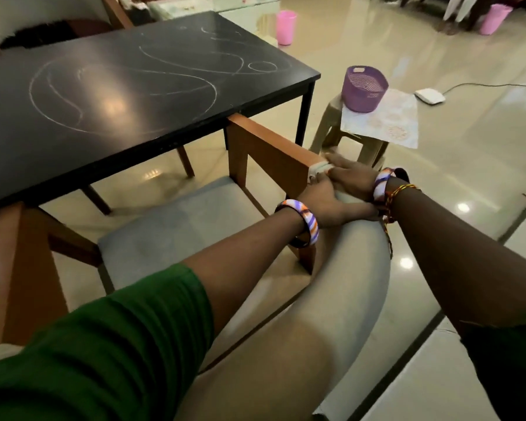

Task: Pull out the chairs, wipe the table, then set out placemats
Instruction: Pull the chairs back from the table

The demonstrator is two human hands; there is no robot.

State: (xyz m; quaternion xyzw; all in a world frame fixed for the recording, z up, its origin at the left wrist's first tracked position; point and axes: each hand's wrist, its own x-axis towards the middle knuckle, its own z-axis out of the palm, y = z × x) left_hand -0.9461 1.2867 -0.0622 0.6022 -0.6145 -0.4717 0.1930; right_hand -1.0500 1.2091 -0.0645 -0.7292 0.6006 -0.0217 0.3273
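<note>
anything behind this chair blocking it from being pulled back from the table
Nothing visible does. Both hands, left and right, already grip the chair at its right armrest. The stool stands off to its right, not behind it.

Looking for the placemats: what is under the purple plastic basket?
A pale patterned sheet lies under the purple plastic basket, draped over a beige plastic stool. Whether more sheets are stacked beneath is hidden.

One black table (128, 95), two chairs (274, 153) (104, 13), one purple basket (363, 89), one stool (334, 123), two pink cups (285, 27) (495, 19).
</note>
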